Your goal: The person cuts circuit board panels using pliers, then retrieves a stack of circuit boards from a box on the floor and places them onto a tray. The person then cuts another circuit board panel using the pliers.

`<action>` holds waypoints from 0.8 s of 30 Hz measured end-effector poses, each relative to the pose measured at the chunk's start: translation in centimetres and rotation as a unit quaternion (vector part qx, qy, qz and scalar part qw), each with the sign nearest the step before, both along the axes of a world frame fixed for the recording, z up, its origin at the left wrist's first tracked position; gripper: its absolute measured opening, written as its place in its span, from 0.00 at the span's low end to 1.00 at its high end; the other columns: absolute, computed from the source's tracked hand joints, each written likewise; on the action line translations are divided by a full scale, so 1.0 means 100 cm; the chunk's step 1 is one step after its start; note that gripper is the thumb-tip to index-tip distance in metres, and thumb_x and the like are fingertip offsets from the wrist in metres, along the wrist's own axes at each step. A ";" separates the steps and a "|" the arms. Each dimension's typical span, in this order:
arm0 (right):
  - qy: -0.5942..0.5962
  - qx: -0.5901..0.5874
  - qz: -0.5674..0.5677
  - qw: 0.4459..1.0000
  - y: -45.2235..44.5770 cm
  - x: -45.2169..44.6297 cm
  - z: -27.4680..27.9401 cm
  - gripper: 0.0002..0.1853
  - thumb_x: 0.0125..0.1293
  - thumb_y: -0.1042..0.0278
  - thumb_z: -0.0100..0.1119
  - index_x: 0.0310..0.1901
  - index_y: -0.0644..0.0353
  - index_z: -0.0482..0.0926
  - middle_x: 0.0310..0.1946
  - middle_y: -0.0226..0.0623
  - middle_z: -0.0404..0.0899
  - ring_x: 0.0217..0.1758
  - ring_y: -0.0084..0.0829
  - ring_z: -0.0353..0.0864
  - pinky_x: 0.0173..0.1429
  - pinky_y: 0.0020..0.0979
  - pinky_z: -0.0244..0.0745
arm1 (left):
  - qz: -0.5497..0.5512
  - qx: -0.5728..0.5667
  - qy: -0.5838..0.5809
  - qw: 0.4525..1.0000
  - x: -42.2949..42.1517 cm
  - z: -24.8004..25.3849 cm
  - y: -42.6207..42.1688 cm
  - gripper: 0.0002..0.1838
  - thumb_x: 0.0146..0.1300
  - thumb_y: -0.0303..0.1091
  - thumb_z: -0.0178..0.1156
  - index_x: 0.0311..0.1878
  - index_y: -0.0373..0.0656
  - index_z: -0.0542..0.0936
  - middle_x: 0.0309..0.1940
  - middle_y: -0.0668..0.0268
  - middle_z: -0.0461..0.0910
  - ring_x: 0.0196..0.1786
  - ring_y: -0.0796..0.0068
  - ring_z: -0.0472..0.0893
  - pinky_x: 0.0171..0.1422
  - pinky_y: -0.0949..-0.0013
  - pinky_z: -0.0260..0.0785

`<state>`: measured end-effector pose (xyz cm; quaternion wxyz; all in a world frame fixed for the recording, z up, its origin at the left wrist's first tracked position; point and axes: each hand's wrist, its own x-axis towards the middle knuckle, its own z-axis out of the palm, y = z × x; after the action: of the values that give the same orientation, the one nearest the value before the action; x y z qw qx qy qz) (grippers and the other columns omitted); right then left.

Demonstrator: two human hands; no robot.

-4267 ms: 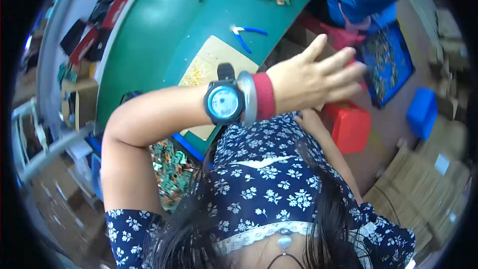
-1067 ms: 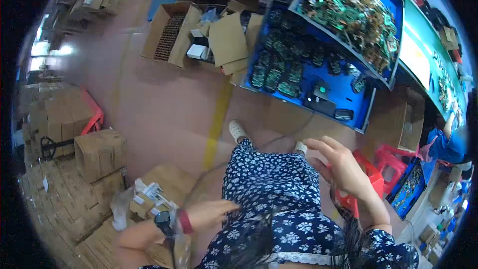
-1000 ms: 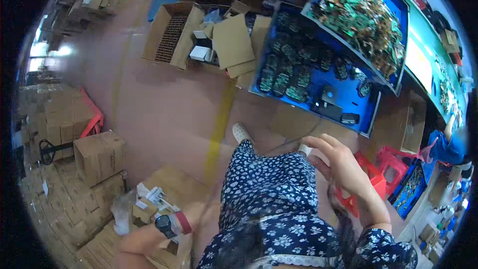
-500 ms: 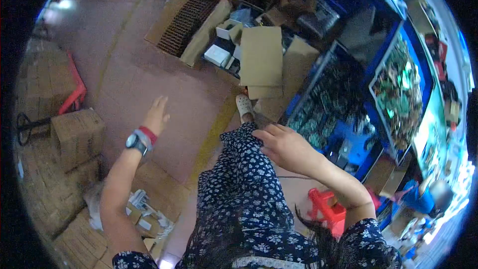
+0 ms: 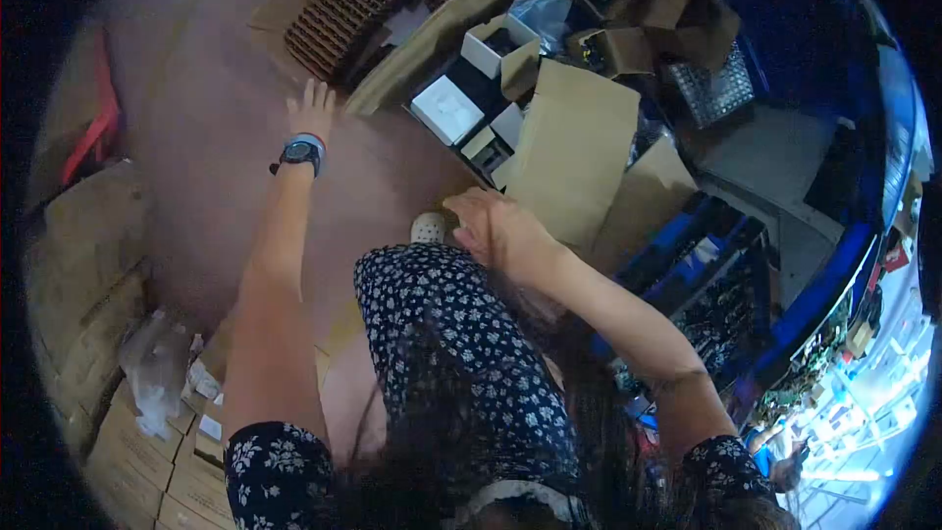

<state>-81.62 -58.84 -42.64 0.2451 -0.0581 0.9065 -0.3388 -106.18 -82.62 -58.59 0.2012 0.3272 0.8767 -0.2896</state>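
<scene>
My left hand, with a watch on its wrist, stretches forward with fingers apart. It is empty and nearest a cardboard box holding rows of brown parts. My right hand hangs before my skirt with loosely bent fingers and nothing visible in it. Beyond it lies a flat cardboard piece. Left of that piece are a white box and an open white carton. One light shoe shows beneath my skirt.
Stacked cartons and a plastic bag are at the left, below a red frame. At the right stands a blue-edged rack with dark parts. Another person's hand shows at the lower right.
The view has swung toward the opened boxes, which now appear closer and larger. My left arm reaches further forward, and my right hand is nearer the flat cardboard. The red stool has left the view.
</scene>
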 end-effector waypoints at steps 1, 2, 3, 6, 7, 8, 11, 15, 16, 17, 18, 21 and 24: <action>0.015 -0.028 -0.033 0.999 0.000 0.001 -0.015 0.20 0.64 0.65 0.55 0.57 0.59 0.71 0.46 0.46 0.76 0.52 0.47 0.76 0.55 0.43 0.73 | -0.026 0.020 0.011 0.999 -0.005 -0.017 -0.002 0.27 0.64 0.27 0.51 0.67 0.43 0.64 0.72 0.61 0.57 0.74 0.59 0.56 0.74 0.42 0.48; 0.009 -0.027 -0.031 0.999 -0.002 0.001 -0.029 0.20 0.64 0.65 0.55 0.57 0.59 0.71 0.46 0.46 0.76 0.52 0.47 0.76 0.55 0.43 0.73 | -0.051 0.041 0.024 0.998 -0.011 -0.033 -0.004 0.24 0.63 0.28 0.52 0.65 0.42 0.69 0.70 0.60 0.63 0.73 0.59 0.61 0.74 0.41 0.47; -0.048 -0.007 -0.015 0.999 -0.006 0.003 -0.041 0.20 0.64 0.65 0.55 0.57 0.59 0.71 0.46 0.47 0.75 0.52 0.48 0.76 0.55 0.43 0.73 | -0.049 0.042 0.019 0.998 -0.020 -0.040 0.001 0.24 0.63 0.28 0.52 0.65 0.42 0.69 0.70 0.60 0.63 0.73 0.59 0.61 0.74 0.41 0.47; -0.161 0.037 0.028 0.986 -0.015 0.012 -0.068 0.20 0.65 0.66 0.54 0.57 0.59 0.70 0.46 0.47 0.75 0.52 0.48 0.76 0.55 0.42 0.73 | 0.029 -0.092 -0.156 0.983 -0.044 -0.033 0.028 0.13 0.61 0.28 0.54 0.48 0.40 0.81 0.50 0.57 0.81 0.56 0.59 0.79 0.68 0.47 0.61; -0.146 0.053 0.050 0.987 -0.017 0.019 -0.075 0.20 0.65 0.66 0.54 0.57 0.60 0.70 0.46 0.48 0.75 0.51 0.48 0.76 0.55 0.42 0.73 | 0.035 -0.090 -0.159 0.983 -0.042 -0.043 0.017 0.13 0.61 0.28 0.54 0.48 0.40 0.81 0.50 0.57 0.81 0.56 0.59 0.79 0.68 0.47 0.61; -0.130 0.067 0.072 0.987 -0.021 0.024 -0.079 0.20 0.64 0.66 0.54 0.58 0.60 0.70 0.46 0.48 0.75 0.51 0.48 0.76 0.55 0.43 0.73 | 0.043 -0.027 -0.126 0.991 -0.039 -0.063 -0.004 0.10 0.61 0.28 0.55 0.43 0.41 0.83 0.44 0.57 0.82 0.50 0.59 0.81 0.63 0.49 0.66; -0.127 0.076 0.080 0.986 -0.027 0.020 -0.072 0.20 0.64 0.67 0.54 0.58 0.60 0.70 0.46 0.48 0.76 0.50 0.48 0.76 0.55 0.43 0.73 | 0.053 0.101 -0.054 0.992 -0.035 -0.091 -0.035 0.08 0.60 0.28 0.55 0.34 0.42 0.85 0.33 0.58 0.85 0.39 0.58 0.85 0.53 0.55 0.75; -0.158 0.074 0.045 0.984 -0.024 0.026 -0.066 0.20 0.64 0.67 0.54 0.57 0.61 0.71 0.46 0.47 0.76 0.49 0.48 0.77 0.55 0.44 0.72 | 0.023 0.115 -0.069 0.991 0.001 -0.091 -0.035 0.11 0.62 0.31 0.52 0.36 0.42 0.84 0.34 0.56 0.84 0.38 0.57 0.85 0.39 0.58 0.78; -0.147 0.079 0.026 0.986 -0.022 0.029 -0.070 0.19 0.64 0.66 0.54 0.57 0.60 0.71 0.45 0.47 0.77 0.49 0.48 0.76 0.55 0.44 0.72 | 0.040 0.137 -0.069 0.987 0.016 -0.094 -0.034 0.11 0.62 0.31 0.52 0.35 0.43 0.84 0.34 0.56 0.84 0.38 0.57 0.85 0.39 0.58 0.78; -0.135 0.084 0.007 0.987 -0.019 0.031 -0.071 0.19 0.64 0.66 0.54 0.56 0.60 0.71 0.45 0.47 0.77 0.49 0.48 0.76 0.55 0.44 0.72 | 0.057 0.158 -0.069 0.983 0.032 -0.097 -0.033 0.10 0.62 0.31 0.52 0.35 0.43 0.85 0.34 0.56 0.85 0.37 0.58 0.85 0.40 0.58 0.78; -0.136 0.084 0.007 0.987 -0.016 0.033 -0.069 0.19 0.64 0.66 0.54 0.56 0.60 0.71 0.45 0.47 0.77 0.49 0.48 0.76 0.55 0.44 0.72 | 0.072 0.145 -0.073 0.984 0.048 -0.096 -0.030 0.11 0.62 0.31 0.52 0.34 0.44 0.85 0.34 0.56 0.85 0.37 0.58 0.85 0.39 0.58 0.78; -0.136 0.084 -0.026 0.987 -0.009 0.032 -0.061 0.19 0.64 0.65 0.55 0.55 0.61 0.72 0.44 0.47 0.77 0.49 0.48 0.77 0.55 0.44 0.72 | 0.138 0.141 -0.080 0.977 0.092 -0.090 -0.025 0.11 0.62 0.31 0.52 0.31 0.45 0.85 0.32 0.56 0.85 0.35 0.58 0.85 0.37 0.57 0.78; -0.120 0.077 -0.023 0.990 -0.003 0.044 -0.079 0.18 0.62 0.65 0.57 0.53 0.60 0.73 0.44 0.46 0.76 0.50 0.46 0.76 0.53 0.42 0.74 | 0.150 0.187 -0.053 0.969 0.117 -0.081 -0.021 0.13 0.61 0.30 0.51 0.29 0.42 0.85 0.29 0.54 0.84 0.33 0.57 0.85 0.35 0.57 0.78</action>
<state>-77.20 -59.09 -50.49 0.3477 0.0234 0.8952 -0.2779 -94.48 -84.68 -66.72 0.2234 0.2382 0.9427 -0.0690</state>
